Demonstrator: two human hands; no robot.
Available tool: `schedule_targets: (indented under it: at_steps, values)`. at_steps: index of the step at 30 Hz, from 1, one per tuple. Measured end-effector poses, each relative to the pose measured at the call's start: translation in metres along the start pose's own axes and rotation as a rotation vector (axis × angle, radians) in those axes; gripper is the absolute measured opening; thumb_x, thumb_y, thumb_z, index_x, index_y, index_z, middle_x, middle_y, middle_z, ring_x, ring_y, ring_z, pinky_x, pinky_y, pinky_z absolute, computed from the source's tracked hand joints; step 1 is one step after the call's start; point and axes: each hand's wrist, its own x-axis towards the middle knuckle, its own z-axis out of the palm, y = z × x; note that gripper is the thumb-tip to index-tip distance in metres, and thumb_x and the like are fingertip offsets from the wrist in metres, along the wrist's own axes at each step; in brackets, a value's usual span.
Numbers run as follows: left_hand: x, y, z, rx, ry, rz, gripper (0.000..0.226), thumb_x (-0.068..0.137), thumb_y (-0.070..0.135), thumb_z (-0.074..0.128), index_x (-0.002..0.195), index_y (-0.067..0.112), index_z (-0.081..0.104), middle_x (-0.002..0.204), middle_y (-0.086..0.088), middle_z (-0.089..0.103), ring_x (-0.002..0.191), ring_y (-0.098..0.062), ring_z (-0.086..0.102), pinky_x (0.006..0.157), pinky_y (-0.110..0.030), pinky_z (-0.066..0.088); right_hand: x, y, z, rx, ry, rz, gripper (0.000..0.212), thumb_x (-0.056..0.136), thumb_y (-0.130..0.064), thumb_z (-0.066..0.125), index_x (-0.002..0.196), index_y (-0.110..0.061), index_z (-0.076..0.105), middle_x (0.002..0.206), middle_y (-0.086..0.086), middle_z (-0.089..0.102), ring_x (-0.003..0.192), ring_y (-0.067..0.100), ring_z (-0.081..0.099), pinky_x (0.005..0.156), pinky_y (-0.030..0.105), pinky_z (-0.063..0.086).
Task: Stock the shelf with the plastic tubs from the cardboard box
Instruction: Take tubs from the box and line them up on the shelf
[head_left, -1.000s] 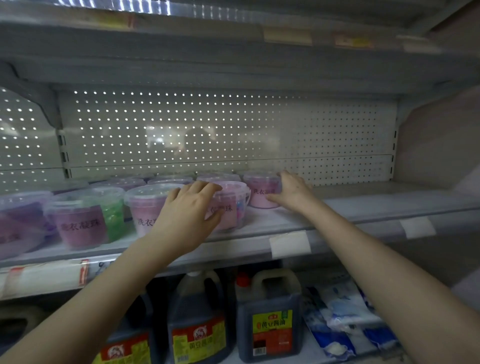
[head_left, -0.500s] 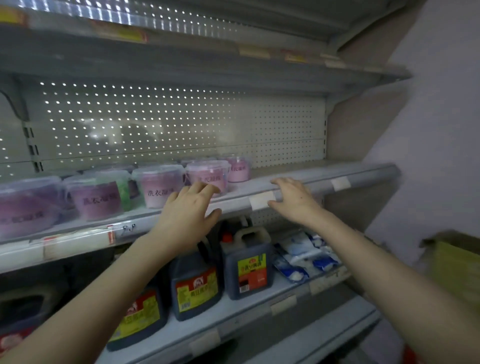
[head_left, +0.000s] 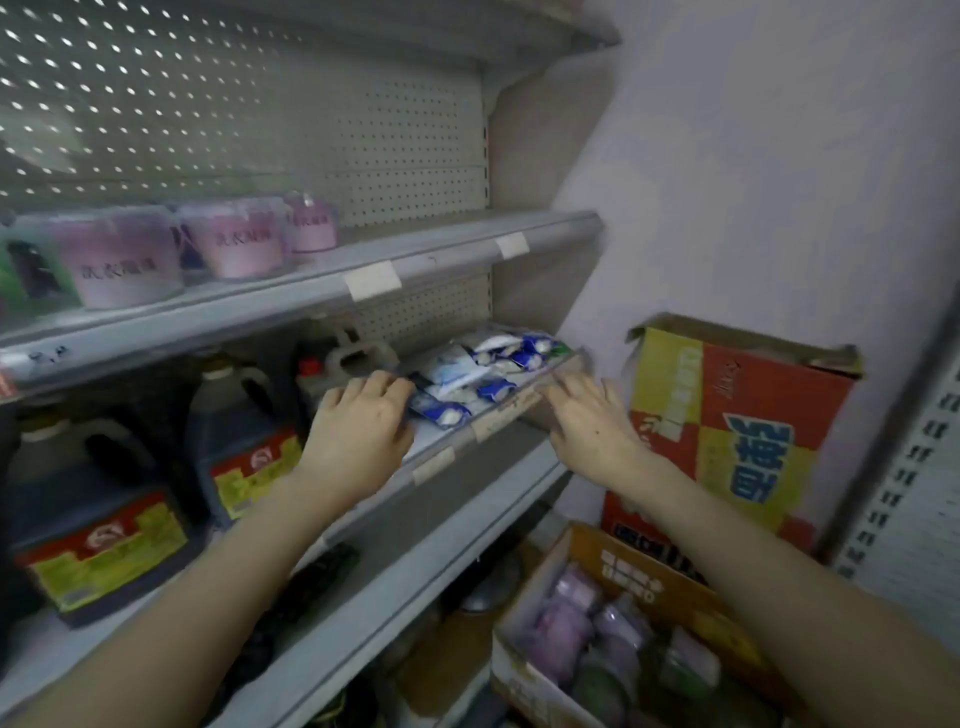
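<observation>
**Empty hands between shelf and box**

At left, dark plastic jugs with red and yellow labels (head_left: 98, 525) fill the middle shelf. Above them, the grey metal upper shelf (head_left: 311, 296) holds a row of clear plastic tubs with pink and purple contents (head_left: 228, 244); its right half is bare. The left hand (head_left: 358, 431) hovers open, fingers loosely curled, holding nothing, just beside blue and white packets (head_left: 483, 374). The right hand (head_left: 592, 421) is spread flat and empty near the middle shelf's front edge. Lower right, an open brown cardboard box (head_left: 644, 582) contains more tubs. Behind it stands a red and yellow carton (head_left: 737, 431).
</observation>
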Motion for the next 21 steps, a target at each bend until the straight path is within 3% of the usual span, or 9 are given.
schedule_targets:
  at_steps: [4,7,12,21]
  values:
    - [-0.001,0.035,0.037,-0.025,-0.054,0.065,0.03,0.072,0.021,0.07,0.099,0.009,0.065,0.094,-0.014,0.064,0.082,-0.037,0.064,0.067,-0.043,0.051,-0.046,0.031,0.022,-0.01,-0.059,0.096,0.06,0.088,-0.012,0.05,0.144,-0.018,0.031,0.153,0.007,0.024,0.141,0.023,0.018,0.112,0.043,0.013]
    - [0.0,0.065,0.061,-0.075,-0.11,0.1,0.035,0.073,0.018,0.071,0.106,0.009,0.062,0.102,-0.015,0.062,0.09,-0.038,0.061,0.073,-0.044,0.048,-0.076,0.053,0.041,-0.017,-0.089,0.168,0.059,0.087,-0.013,0.05,0.144,-0.017,0.034,0.153,0.006,0.025,0.142,0.022,0.018,0.113,0.043,0.011]
    - [-0.005,0.114,0.102,-0.158,-0.171,0.164,0.037,0.089,0.023,0.052,0.124,0.013,0.051,0.124,-0.011,0.053,0.114,-0.034,0.05,0.094,-0.044,0.038,-0.127,0.091,0.068,-0.005,-0.104,0.301,0.057,0.087,-0.011,0.053,0.142,-0.019,0.038,0.151,0.006,0.03,0.141,0.023,0.02,0.115,0.047,0.009]
    - [-0.023,0.197,0.181,-0.218,-0.312,0.223,0.039,0.088,0.023,0.054,0.126,0.013,0.053,0.125,-0.01,0.055,0.113,-0.031,0.053,0.093,-0.043,0.04,-0.205,0.16,0.133,0.071,-0.256,0.48,0.05,0.09,-0.018,0.051,0.139,-0.02,0.041,0.149,0.003,0.033,0.139,0.023,0.024,0.116,0.044,0.013]
